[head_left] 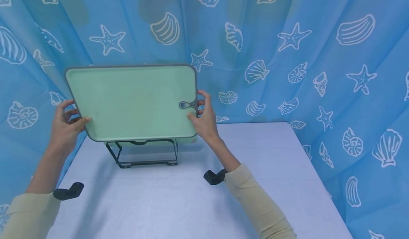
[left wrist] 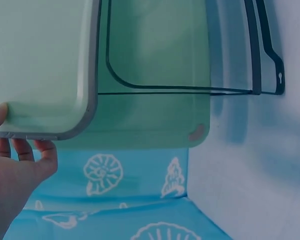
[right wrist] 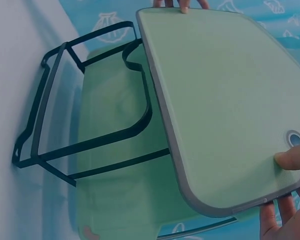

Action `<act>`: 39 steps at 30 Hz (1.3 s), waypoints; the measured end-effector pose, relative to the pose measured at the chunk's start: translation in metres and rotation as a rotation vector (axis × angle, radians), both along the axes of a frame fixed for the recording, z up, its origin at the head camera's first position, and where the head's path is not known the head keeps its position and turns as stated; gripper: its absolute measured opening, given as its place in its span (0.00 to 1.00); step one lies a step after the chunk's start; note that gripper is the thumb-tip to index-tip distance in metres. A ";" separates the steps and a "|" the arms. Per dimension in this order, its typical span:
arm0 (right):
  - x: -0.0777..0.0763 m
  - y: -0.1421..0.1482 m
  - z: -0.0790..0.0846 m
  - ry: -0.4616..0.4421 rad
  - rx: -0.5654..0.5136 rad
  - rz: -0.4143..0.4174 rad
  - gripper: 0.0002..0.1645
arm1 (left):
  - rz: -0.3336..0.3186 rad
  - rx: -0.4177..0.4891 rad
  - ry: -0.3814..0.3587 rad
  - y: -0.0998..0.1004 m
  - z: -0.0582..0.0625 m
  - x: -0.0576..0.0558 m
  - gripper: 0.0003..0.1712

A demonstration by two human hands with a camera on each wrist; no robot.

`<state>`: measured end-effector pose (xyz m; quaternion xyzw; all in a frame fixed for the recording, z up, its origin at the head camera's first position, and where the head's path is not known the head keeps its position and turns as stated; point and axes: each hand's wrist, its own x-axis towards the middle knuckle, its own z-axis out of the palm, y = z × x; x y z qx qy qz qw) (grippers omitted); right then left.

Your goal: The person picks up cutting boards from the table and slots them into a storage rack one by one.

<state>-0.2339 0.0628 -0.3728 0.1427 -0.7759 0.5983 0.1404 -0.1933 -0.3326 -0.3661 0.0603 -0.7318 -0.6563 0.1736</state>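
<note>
A pale green cutting board (head_left: 134, 100) with a grey rim and a small grey-edged hanging hole is held up, tilted, between both hands. My left hand (head_left: 65, 127) grips its left edge, thumb on the front face and fingers behind. The right hand (head_left: 206, 120) pinches the right edge beside the hole in the same way. Behind and below the board stands a black metal rack (head_left: 147, 163), its upper part hidden in the head view. A second green board (left wrist: 160, 120) stands upright at the rack's far side; the right wrist view shows it behind the bars.
A white-covered table (head_left: 191, 203) carries the rack near its back left. Blue curtain (head_left: 255, 47) with white shells and starfish hangs behind the table and along its sides. Black wrist mounts (head_left: 214, 177) sit at the cuffs of both light sleeves.
</note>
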 end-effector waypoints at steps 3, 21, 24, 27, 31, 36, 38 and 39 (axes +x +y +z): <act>-0.001 -0.001 -0.003 -0.007 0.002 0.008 0.45 | 0.000 0.031 -0.007 -0.001 -0.003 -0.001 0.39; -0.007 -0.005 -0.008 -0.035 0.014 -0.023 0.45 | 0.023 0.061 -0.062 0.000 -0.002 -0.012 0.39; -0.008 -0.006 -0.007 -0.035 0.016 -0.025 0.45 | 0.024 0.067 -0.057 0.000 -0.002 -0.014 0.39; -0.009 -0.007 -0.007 -0.041 0.012 -0.020 0.45 | 0.029 0.053 -0.065 -0.001 -0.003 -0.016 0.39; -0.012 -0.008 -0.008 -0.049 0.003 -0.022 0.44 | 0.017 0.057 -0.063 -0.003 -0.005 -0.018 0.39; -0.014 -0.010 -0.012 -0.060 0.004 -0.021 0.44 | 0.012 0.069 -0.059 -0.004 -0.007 -0.018 0.38; -0.014 -0.011 -0.014 -0.067 0.003 -0.016 0.44 | 0.012 0.081 -0.064 -0.005 -0.008 -0.018 0.38; -0.014 -0.011 -0.014 -0.068 0.004 -0.015 0.44 | 0.013 0.084 -0.070 -0.005 -0.009 -0.018 0.39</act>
